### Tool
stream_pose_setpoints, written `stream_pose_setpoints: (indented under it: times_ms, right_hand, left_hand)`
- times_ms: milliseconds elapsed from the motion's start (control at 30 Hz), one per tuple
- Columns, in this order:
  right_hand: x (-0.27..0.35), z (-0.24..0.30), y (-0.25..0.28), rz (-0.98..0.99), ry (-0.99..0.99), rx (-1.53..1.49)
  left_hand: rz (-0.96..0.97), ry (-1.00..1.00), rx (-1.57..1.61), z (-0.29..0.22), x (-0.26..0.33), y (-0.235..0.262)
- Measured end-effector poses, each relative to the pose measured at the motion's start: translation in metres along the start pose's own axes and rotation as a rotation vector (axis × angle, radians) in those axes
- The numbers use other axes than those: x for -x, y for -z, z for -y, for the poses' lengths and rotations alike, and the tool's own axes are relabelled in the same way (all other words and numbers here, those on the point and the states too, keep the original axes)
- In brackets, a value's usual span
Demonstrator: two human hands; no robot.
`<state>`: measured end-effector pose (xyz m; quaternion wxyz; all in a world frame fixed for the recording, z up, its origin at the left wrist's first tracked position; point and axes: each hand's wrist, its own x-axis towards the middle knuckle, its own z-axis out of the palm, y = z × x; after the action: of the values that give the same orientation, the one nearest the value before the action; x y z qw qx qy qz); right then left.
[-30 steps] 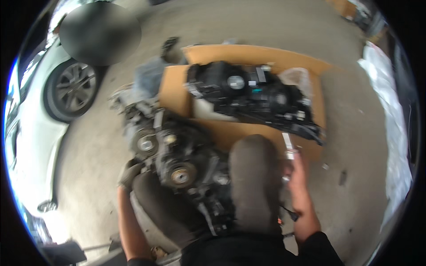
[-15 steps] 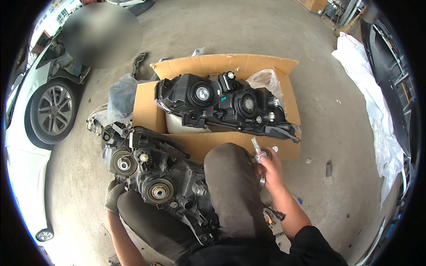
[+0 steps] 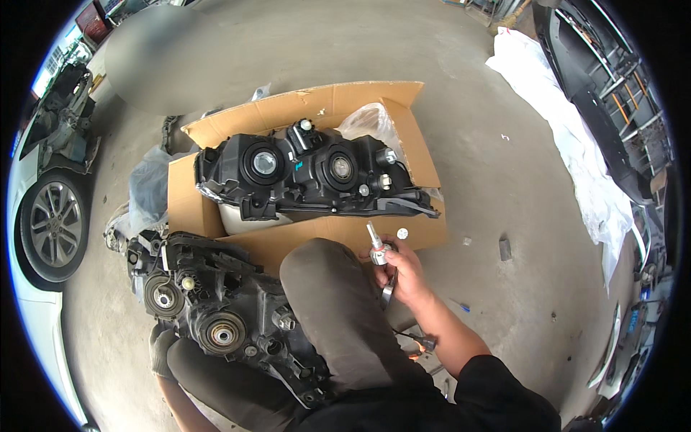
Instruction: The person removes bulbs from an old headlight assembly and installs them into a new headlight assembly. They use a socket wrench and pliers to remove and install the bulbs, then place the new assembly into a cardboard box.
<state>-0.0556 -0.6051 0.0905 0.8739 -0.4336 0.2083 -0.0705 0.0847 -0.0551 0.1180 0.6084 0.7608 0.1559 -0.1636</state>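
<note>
My right hand is bare and closed round an LED headlight bulb, its silvery tip pointing up, just right of my raised knee. A dark cable hangs below that hand to a black connector. A worn black headlight assembly lies against my legs, its back with two round bulb openings facing up. My left hand, in a pale glove, grips the left edge of that assembly; its fingertips are partly hidden. A second, cleaner headlight assembly rests across an opened cardboard box in front of me.
White car at the left, with its front parts removed. Clear plastic bags lie beside the box. White sheeting and a black bumper lie along the right. A dark block and a blue-tipped item are on the floor.
The view has swung to the right, so the box, both headlights and my hands appear farther left. Both hands keep their holds; the bulb stays in my right hand.
</note>
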Motion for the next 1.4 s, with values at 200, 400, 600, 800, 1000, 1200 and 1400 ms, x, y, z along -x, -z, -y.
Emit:
stream_pose_setpoints:
  times_ms: [200,400,600,800,1000,1200,1400]
  right_hand:
    - [0.005,0.004,0.006,0.071,0.063,0.008]
    - [0.011,0.0,0.028,0.021,0.021,0.171]
    - [0.001,-0.075,0.116,-0.196,-0.071,0.53]
    - [0.014,-0.142,0.168,-0.266,-0.204,0.532]
    - [0.014,-0.168,0.194,-0.281,-0.211,0.617]
    - [-0.008,-0.218,0.277,-0.175,-0.154,0.893]
    - [-0.018,-0.239,0.285,-0.18,-0.016,1.409]
  left_hand:
    - [-0.008,0.013,-0.027,-0.008,0.004,-0.006]
    - [-0.007,0.037,0.074,0.003,0.003,0.0]
    - [0.075,-0.274,-0.22,0.021,-0.015,0.011]
    - [-0.023,-0.033,0.04,0.001,-0.004,0.003]
    - [-0.046,-0.049,-0.101,-0.003,0.001,0.003]
    - [-0.023,-0.074,-0.127,-0.008,0.004,-0.001]
    - [-0.02,-0.053,-0.051,-0.007,0.008,0.005]
